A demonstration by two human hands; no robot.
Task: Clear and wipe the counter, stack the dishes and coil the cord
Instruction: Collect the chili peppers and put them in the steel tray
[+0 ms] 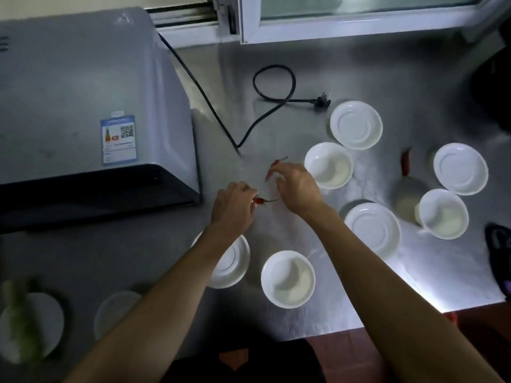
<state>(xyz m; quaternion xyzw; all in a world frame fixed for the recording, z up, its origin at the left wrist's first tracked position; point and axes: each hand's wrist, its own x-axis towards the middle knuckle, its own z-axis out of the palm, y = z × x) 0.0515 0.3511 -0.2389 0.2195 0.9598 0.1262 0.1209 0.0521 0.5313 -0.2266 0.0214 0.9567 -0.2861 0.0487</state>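
My left hand [234,206] grips a small red chili [260,200] by its body, stem pointing right. My right hand [296,186] reaches over a second red chili [275,163] on the steel counter [276,128], fingertips on or just above it. A third chili [406,163] lies farther right. White bowls [328,165] [288,278] [442,213] and white saucers [356,124] [460,168] [373,229] are spread over the counter. One saucer [235,261] lies partly under my left forearm. A black power cord [272,89] loops behind, its plug [322,100] loose.
A grey microwave [83,106] fills the left side. Dim plates [33,324] [116,310], one with greens, sit at the front left. A window frame [345,29] runs along the back. A dark object [500,261] lies at the right edge. The counter's front edge [331,331] drops to a red floor.
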